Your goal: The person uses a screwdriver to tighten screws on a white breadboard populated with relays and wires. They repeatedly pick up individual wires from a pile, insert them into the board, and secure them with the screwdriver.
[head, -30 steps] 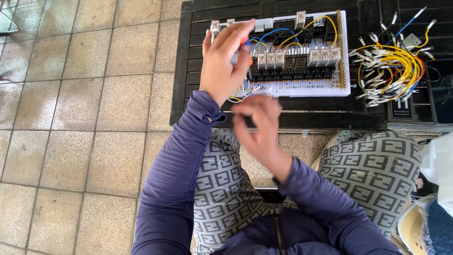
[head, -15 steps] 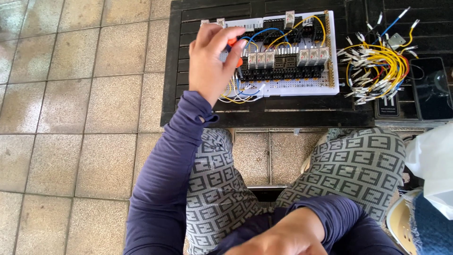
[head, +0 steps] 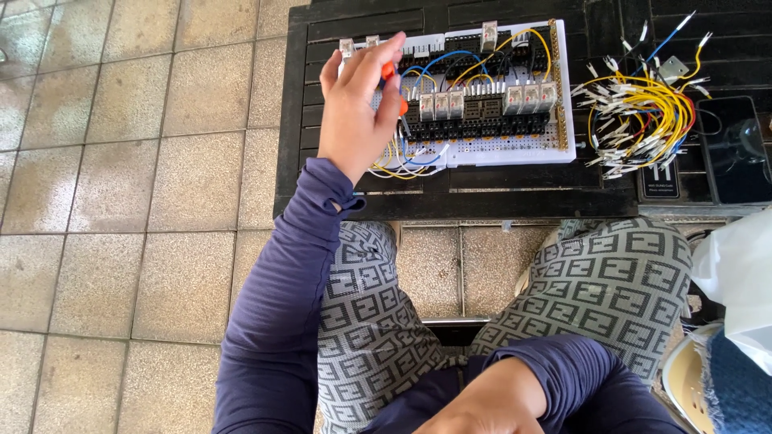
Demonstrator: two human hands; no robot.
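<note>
Orange plastic shows between the fingers of the left hand [head: 354, 112], which is closed around a small orange-handled screwdriver [head: 392, 80] at the left end of a white perforated wiring board [head: 498, 145]. The tool's handle sits between thumb and fingertips, and its tip, partly hidden by the fingers, points down toward the board's left side. The board lies flat on a black slatted bench [head: 322, 96] and carries rows of small clear-cased relays [head: 441, 103] plugged into black sockets, linked by looping yellow and blue wires [head: 450, 60]. More thin yellow and white wires spill off the board's lower left corner, just under the heel of the hand.

The right hand [head: 482, 402] is drawn back low against the body at the bottom edge of the view, well apart from the board. Only its back and wrist show, so whether it is open or closed I cannot tell, nor whether it holds anything.

To the right of the board, on the same bench, lies a loose bundle of yellow, red and blue jumper wires with white ferrule ends [head: 643, 120]. Beyond that, at the bench's right side, rests a dark flat phone [head: 736, 149]. The person wears a purple long sleeve [head: 281, 305] and grey patterned trousers [head: 611, 281], knees spread either side of beige floor tiles [head: 121, 201]. A white plastic bag [head: 740, 273] sits at the right edge.
</note>
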